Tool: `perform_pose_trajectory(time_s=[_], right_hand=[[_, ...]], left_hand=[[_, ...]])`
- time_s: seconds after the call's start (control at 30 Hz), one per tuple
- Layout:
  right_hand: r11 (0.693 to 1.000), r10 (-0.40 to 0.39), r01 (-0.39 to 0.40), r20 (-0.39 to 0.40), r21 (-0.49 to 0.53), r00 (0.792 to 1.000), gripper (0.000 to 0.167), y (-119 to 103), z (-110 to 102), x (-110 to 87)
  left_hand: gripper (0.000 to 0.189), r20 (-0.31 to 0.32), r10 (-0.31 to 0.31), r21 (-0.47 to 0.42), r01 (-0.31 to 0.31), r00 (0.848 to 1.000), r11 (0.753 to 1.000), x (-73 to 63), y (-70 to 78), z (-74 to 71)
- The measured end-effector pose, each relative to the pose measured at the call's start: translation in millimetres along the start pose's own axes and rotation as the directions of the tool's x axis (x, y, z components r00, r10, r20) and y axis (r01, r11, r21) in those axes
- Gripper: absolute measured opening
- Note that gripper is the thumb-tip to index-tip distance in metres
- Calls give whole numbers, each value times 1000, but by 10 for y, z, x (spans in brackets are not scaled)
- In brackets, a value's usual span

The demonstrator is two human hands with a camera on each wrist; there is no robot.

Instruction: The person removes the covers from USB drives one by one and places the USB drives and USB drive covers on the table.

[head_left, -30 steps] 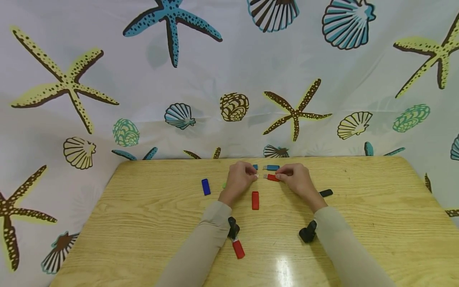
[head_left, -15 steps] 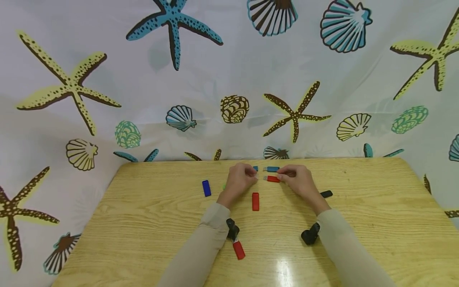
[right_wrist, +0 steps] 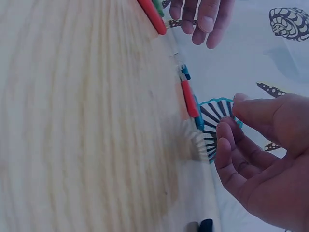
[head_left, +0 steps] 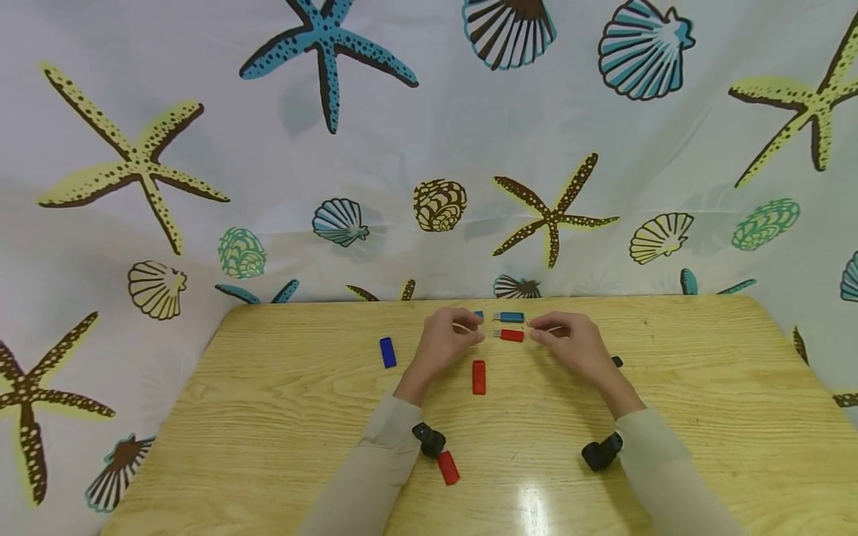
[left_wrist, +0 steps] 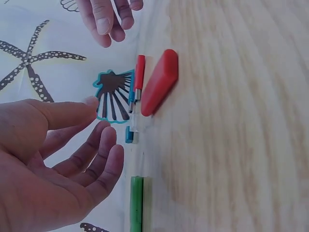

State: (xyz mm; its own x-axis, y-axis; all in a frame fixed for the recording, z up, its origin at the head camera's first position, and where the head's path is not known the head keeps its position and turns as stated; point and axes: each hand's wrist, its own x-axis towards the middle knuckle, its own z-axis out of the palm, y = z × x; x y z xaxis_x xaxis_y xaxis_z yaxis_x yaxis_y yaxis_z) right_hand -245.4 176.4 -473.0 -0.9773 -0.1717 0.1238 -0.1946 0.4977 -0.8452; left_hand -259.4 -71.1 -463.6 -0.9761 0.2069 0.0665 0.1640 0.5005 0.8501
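A red USB flash drive [head_left: 512, 336] lies on the table with its metal plug pointing left. Just behind it lies a blue USB flash drive [head_left: 512, 317], turned the same way. To the left, a blue cap [left_wrist: 129, 135] and a small clear cap [left_wrist: 135, 124] rest on the tabletop. My left hand [head_left: 445, 336] hovers beside these caps, fingers loosely bent around nothing. My right hand [head_left: 570, 341] is just right of the two drives, its thumb and fingers apart and holding nothing.
Nearer me lie a red stick [head_left: 479, 377] and a red drive [head_left: 447, 467] close to the left wrist camera. A dark blue stick [head_left: 388, 353] lies left, a green stick [left_wrist: 136, 203] beside my left hand, and a black one [head_left: 617, 362] behind my right wrist.
My right hand has let go of the red flash drive and drawn back to the right. My left fingers have loosened from the clear cap. The drives have stayed in place.
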Motion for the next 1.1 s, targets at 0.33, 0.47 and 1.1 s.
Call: perform_pose_trajectory(time_s=[0.33, 0.47, 1.1], right_hand=[[997, -81, 81, 0, -5, 997, 25, -76, -127, -221], [995, -102, 102, -23, -24, 994, 24, -123, -168, -308], [992, -125, 122, -108, -31, 986, 25, -143, -396, -679]], left_hand=[[22, -4, 17, -75, -17, 1000, 997, -193, 49, -56], [24, -5, 8, -115, -9, 1000, 993, -270, 60, -56], [25, -25, 113, -189, -115, 993, 975, -506, 131, 19]])
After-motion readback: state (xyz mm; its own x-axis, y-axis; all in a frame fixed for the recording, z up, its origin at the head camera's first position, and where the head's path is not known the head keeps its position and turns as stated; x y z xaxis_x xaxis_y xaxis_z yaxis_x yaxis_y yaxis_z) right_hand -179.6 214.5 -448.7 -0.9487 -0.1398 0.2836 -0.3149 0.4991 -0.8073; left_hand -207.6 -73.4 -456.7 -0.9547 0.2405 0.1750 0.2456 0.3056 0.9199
